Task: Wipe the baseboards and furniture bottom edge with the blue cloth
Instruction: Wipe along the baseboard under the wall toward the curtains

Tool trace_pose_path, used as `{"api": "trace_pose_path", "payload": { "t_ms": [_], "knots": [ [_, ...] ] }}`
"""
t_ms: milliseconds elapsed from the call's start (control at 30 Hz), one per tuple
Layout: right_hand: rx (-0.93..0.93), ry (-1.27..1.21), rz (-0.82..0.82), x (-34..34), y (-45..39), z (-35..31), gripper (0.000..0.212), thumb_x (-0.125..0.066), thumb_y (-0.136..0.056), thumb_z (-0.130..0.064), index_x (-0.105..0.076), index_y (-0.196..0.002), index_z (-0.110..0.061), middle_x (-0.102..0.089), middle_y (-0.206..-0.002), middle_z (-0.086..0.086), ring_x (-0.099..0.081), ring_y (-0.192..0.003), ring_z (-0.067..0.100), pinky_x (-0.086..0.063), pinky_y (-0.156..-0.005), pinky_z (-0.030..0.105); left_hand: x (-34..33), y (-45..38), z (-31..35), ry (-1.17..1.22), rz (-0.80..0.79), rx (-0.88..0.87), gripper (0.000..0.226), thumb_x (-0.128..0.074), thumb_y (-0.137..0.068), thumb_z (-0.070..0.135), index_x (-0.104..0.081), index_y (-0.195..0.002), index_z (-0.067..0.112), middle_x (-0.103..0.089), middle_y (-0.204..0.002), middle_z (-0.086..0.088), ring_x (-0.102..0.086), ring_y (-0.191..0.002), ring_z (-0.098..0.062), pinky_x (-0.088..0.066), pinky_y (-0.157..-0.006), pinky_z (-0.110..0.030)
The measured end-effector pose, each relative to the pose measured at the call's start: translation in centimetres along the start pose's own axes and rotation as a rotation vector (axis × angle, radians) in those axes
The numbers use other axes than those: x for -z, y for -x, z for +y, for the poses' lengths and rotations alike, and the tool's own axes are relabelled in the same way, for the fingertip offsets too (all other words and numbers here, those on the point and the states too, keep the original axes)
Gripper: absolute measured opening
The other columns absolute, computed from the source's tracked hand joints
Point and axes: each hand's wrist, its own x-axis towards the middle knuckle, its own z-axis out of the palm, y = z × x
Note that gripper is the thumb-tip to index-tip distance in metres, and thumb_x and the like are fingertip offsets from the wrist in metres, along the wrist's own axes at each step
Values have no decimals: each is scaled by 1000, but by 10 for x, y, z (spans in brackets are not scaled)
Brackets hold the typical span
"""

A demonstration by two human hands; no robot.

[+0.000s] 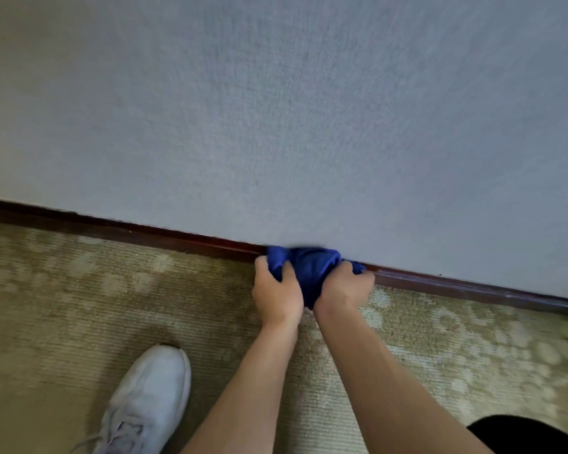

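Both hands, left and right, are closed on the bunched cloth, pressing it against the baseboard, whose long axis runs left-right along the carpet's far edge.

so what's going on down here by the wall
A person is crouched at the wall, both hands gripping a bunched blue cloth. The left hand and right hand press it against the dark baseboard where it meets the carpet. A white shoe is planted nearby.
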Motion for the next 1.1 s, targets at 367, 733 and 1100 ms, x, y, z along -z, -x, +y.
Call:
{"api": "trace_pose_path", "payload": {
  "t_ms": [367, 733, 1100],
  "knots": [
    [-68, -88, -544, 33, 2, -6, 21, -43, -87, 0, -52, -104, -7, -61, -99, 14, -62, -93, 31, -51, -89, 41, -9, 9, 7, 210, 172, 125, 25, -52, -96, 16, -56, -120, 14, -64, -119, -16, -63, -104, -32, -51, -96, -44],
    [-331, -103, -438, 131, -92, -49, 18, -42, -93, 1, -50, -106, -8, -54, -101, 12, -52, -93, 24, -41, -77, 31, -94, 102, 24, 91, 194, 312, 43, -43, -95, 10, -44, -138, 6, -51, -138, -16, -55, -119, -38, -46, -91, -42],
    [-384, -145, -284, 129, -140, -32, 28, -41, -91, 4, -51, -116, -3, -58, -99, 14, -58, -89, 28, -50, -75, 36, -170, 62, -10, 269, 23, 527, 45, -43, -97, 4, -43, -142, 6, -55, -133, -13, -59, -109, -32, -49, -82, -37]
  ]
}}
